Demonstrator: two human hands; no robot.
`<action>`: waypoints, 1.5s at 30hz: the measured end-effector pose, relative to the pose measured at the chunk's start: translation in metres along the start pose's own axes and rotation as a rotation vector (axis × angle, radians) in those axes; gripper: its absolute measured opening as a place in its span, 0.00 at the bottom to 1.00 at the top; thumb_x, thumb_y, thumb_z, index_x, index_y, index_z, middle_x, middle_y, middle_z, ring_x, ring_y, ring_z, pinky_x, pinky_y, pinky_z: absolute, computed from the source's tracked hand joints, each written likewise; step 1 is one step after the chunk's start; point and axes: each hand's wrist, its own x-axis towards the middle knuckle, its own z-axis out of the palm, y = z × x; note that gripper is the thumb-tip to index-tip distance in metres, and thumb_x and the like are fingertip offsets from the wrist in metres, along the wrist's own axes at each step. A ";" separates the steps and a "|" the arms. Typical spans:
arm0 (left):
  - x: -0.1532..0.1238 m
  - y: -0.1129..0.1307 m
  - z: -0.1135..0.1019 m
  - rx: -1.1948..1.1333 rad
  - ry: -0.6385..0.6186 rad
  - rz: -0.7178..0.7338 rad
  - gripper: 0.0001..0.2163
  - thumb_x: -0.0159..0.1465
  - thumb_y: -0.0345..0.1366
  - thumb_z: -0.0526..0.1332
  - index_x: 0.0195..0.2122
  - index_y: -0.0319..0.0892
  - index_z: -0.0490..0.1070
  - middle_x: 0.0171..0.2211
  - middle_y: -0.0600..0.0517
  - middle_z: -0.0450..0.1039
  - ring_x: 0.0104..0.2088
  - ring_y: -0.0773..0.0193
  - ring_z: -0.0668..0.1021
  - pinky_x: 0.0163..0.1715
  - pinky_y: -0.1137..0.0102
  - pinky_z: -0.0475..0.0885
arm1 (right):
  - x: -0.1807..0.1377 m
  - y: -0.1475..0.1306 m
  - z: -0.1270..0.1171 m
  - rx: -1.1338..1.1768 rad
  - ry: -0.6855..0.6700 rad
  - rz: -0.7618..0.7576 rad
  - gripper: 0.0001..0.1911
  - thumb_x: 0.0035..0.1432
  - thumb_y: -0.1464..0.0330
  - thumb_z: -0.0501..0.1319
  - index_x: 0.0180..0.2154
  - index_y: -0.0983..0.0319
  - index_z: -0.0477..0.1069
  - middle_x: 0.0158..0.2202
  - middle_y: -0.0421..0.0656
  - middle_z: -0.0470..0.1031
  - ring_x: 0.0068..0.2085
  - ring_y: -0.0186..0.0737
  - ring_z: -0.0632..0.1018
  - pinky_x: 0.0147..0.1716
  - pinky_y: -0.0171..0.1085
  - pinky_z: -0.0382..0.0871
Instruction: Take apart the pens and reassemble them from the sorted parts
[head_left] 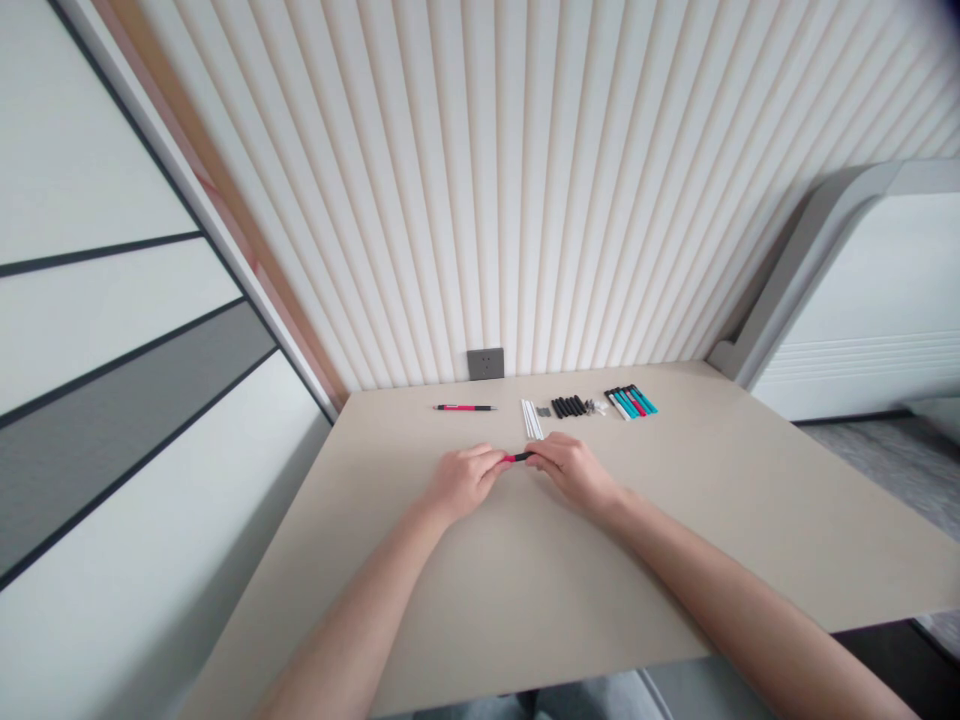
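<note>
Between my two hands, just above the table, lies a red and black pen (516,458), held level. My left hand (466,480) pinches its red end, and my right hand (568,468) pinches the black end; the fingers cover both tips. Right behind my right hand are several thin white refill tubes (531,420). Beyond them sit small grey springs (543,412), a row of black grip pieces (569,407) and some small clear and metal parts (596,407). A whole red and black pen (465,408) rests farther left.
Several pen barrels in white, teal and red (631,402) lie at the back right of the beige table (375,560). A dark wall socket (485,364) sits in the ribbed wall behind. A white cabinet (97,480) borders the left side, and a pale headboard (870,300) stands right.
</note>
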 end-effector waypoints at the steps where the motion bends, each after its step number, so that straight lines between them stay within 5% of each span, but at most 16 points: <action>1: 0.000 0.000 0.000 -0.084 -0.019 -0.020 0.17 0.71 0.42 0.48 0.37 0.44 0.75 0.30 0.51 0.75 0.30 0.66 0.76 0.31 0.75 0.67 | 0.000 0.000 0.000 -0.025 0.010 -0.048 0.15 0.67 0.61 0.52 0.42 0.59 0.75 0.32 0.45 0.76 0.37 0.41 0.73 0.40 0.38 0.65; 4: 0.000 -0.002 0.000 -0.201 -0.043 -0.069 0.18 0.72 0.42 0.48 0.35 0.42 0.75 0.32 0.51 0.76 0.33 0.65 0.77 0.34 0.74 0.68 | 0.000 0.002 0.000 -0.044 0.021 -0.140 0.14 0.67 0.62 0.53 0.46 0.58 0.74 0.38 0.46 0.78 0.42 0.43 0.74 0.46 0.41 0.66; 7: -0.001 -0.003 0.000 -0.067 -0.019 -0.072 0.17 0.71 0.43 0.49 0.36 0.43 0.75 0.31 0.51 0.75 0.32 0.65 0.77 0.33 0.73 0.66 | -0.001 0.004 0.003 -0.005 0.041 -0.046 0.16 0.67 0.60 0.51 0.49 0.59 0.72 0.40 0.48 0.78 0.44 0.43 0.74 0.47 0.41 0.66; 11: -0.003 -0.003 0.000 0.112 0.011 -0.026 0.17 0.71 0.44 0.48 0.36 0.45 0.75 0.28 0.52 0.72 0.29 0.66 0.75 0.28 0.73 0.63 | 0.000 0.009 0.006 0.026 -0.016 0.177 0.24 0.69 0.59 0.45 0.32 0.61 0.75 0.28 0.44 0.75 0.33 0.39 0.74 0.37 0.37 0.66; 14: -0.003 -0.003 0.001 0.167 0.013 0.005 0.18 0.71 0.44 0.48 0.34 0.45 0.74 0.27 0.53 0.71 0.27 0.67 0.74 0.26 0.73 0.61 | 0.001 0.012 0.006 0.053 -0.081 0.176 0.22 0.68 0.59 0.49 0.26 0.61 0.71 0.25 0.41 0.72 0.30 0.37 0.72 0.34 0.35 0.64; 20: -0.002 -0.003 0.002 0.182 -0.003 -0.022 0.17 0.71 0.44 0.48 0.34 0.45 0.74 0.27 0.53 0.71 0.26 0.66 0.73 0.25 0.72 0.60 | 0.001 0.014 0.009 0.120 0.032 0.126 0.06 0.61 0.65 0.59 0.36 0.61 0.71 0.34 0.43 0.73 0.37 0.39 0.72 0.38 0.36 0.66; 25: -0.002 -0.003 0.003 0.147 0.026 -0.058 0.18 0.71 0.43 0.47 0.34 0.45 0.73 0.27 0.53 0.71 0.27 0.66 0.74 0.26 0.72 0.61 | -0.001 0.012 0.009 0.141 0.013 0.172 0.13 0.64 0.61 0.54 0.45 0.60 0.71 0.35 0.43 0.74 0.35 0.38 0.73 0.37 0.36 0.66; 28: -0.002 -0.003 0.003 0.170 0.013 -0.054 0.18 0.72 0.44 0.46 0.35 0.45 0.73 0.27 0.53 0.71 0.28 0.66 0.74 0.26 0.73 0.61 | 0.000 0.012 0.007 0.114 -0.041 0.204 0.18 0.68 0.61 0.48 0.35 0.60 0.73 0.28 0.41 0.73 0.32 0.37 0.73 0.36 0.36 0.65; 34: -0.002 -0.003 0.002 0.160 0.006 -0.061 0.17 0.71 0.44 0.48 0.36 0.45 0.74 0.28 0.52 0.72 0.28 0.65 0.75 0.26 0.72 0.61 | 0.001 0.014 0.008 0.167 -0.006 0.201 0.11 0.60 0.65 0.58 0.44 0.60 0.73 0.34 0.41 0.76 0.33 0.37 0.73 0.35 0.35 0.66; 45: -0.001 -0.004 0.003 0.141 0.023 -0.122 0.17 0.71 0.44 0.48 0.36 0.46 0.74 0.30 0.52 0.74 0.30 0.64 0.76 0.28 0.72 0.63 | 0.000 0.017 0.007 0.147 0.005 0.135 0.16 0.66 0.64 0.52 0.49 0.59 0.74 0.43 0.46 0.78 0.43 0.42 0.77 0.44 0.38 0.68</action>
